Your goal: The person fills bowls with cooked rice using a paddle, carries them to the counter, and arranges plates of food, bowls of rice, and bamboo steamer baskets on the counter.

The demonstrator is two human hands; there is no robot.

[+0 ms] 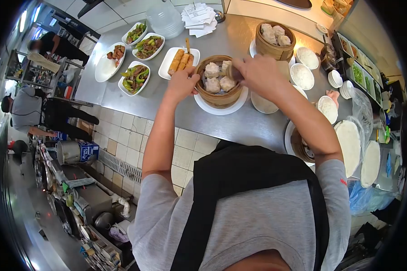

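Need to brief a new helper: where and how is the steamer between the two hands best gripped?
I'd take the bamboo steamer by its outer wall, left hand from the left, right hand from the right. It stands upright and round, with no handle in sight, so opposite holds should keep it level; the dumplings in its open top discourage gripping from above.

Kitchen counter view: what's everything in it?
Counter: one, steel grey, middle
Steamers: three, brown, centre, top, right
Dumplings: several, pale, in steamers
Vegetable dishes: three, green and brown, left
Fried rolls: at least three, golden, left
Meat plate: one, white, counter's left end
Rice bowls: at least three, white, right
Paper slips: many, white, top
Co-workers: two, dark trousers, far left
Left hand: one, bare, centre steamer's rim
Right hand: one, bare, above centre steamer
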